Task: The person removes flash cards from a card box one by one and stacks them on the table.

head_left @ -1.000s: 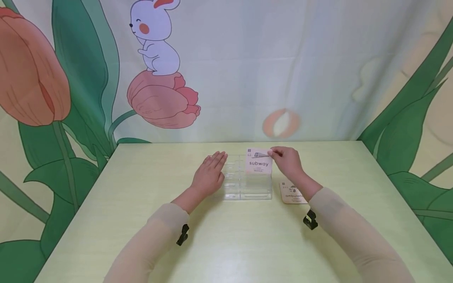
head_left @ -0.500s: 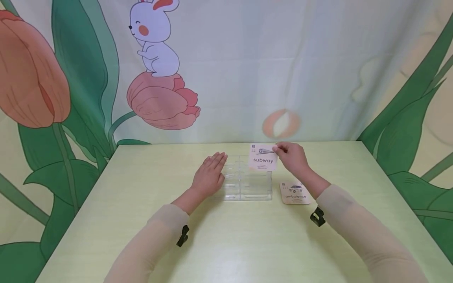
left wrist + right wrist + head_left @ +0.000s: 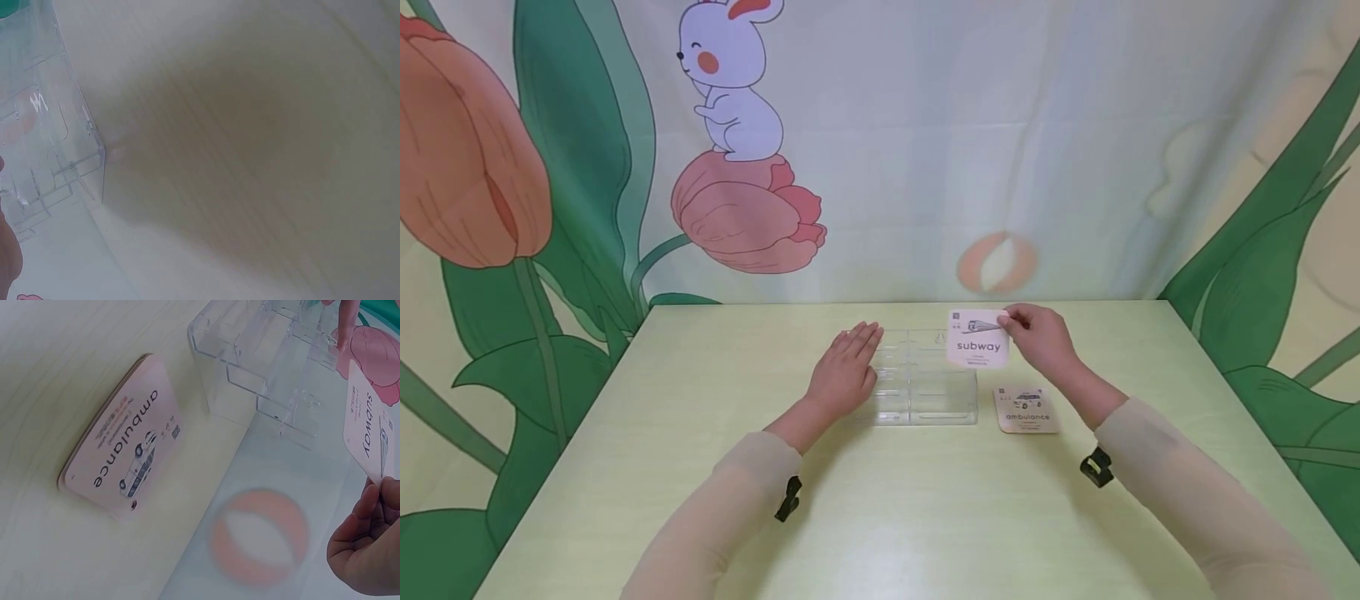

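Note:
A clear plastic rack (image 3: 943, 396) with stepped tiers and a middle divider stands on the table. My left hand (image 3: 842, 379) rests on its left side, fingers straight and together. Between thumb and fingers, my right hand (image 3: 1041, 337) pinches the upper right corner of a white card (image 3: 977, 342) printed "subway" with a train. In the head view this card overlaps the rack's upper right corner; in the right wrist view it is up in the air, apart from the rack. Right of the rack lies a small stack of cards (image 3: 128, 440), topped by one printed "ambulance".
The pale table (image 3: 880, 517) runs back to a hanging cloth (image 3: 925, 167) printed with tulips and a rabbit. Black clips (image 3: 1096, 467) hang under both sleeves. The left wrist view shows mostly tabletop, with the rack's edge at its left.
My right hand has moved right with the subway card, off the rack's right half. The ambulance card, partly covered by the right forearm before, now shows whole. My left hand stays put.

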A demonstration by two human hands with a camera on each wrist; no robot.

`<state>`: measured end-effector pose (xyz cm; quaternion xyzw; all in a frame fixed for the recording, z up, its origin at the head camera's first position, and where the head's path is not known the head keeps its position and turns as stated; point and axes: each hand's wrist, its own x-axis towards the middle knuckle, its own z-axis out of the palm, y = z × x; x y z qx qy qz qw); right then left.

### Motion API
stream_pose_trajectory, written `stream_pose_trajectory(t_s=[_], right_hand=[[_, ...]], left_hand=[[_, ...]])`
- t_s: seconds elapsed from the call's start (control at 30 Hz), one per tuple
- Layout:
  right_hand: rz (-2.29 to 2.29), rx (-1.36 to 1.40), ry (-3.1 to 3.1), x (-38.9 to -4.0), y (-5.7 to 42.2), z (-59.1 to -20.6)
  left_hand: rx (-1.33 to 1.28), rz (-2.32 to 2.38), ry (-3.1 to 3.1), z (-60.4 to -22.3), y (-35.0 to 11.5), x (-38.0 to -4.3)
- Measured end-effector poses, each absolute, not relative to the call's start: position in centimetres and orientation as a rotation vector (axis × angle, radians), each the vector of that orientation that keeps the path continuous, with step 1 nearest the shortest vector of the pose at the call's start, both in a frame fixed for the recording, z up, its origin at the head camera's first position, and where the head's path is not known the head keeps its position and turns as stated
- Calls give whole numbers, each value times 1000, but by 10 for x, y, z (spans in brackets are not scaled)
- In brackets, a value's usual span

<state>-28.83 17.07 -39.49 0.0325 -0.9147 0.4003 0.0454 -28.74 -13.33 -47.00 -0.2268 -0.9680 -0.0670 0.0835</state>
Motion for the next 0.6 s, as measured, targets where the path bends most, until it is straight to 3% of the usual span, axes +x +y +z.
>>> stream_pose_trajectory(t_s=[0.6], right_hand=[[1200, 44, -2802, -283, 197, -397]], left_hand=[[-685, -177, -2863, -473, -134, -290]])
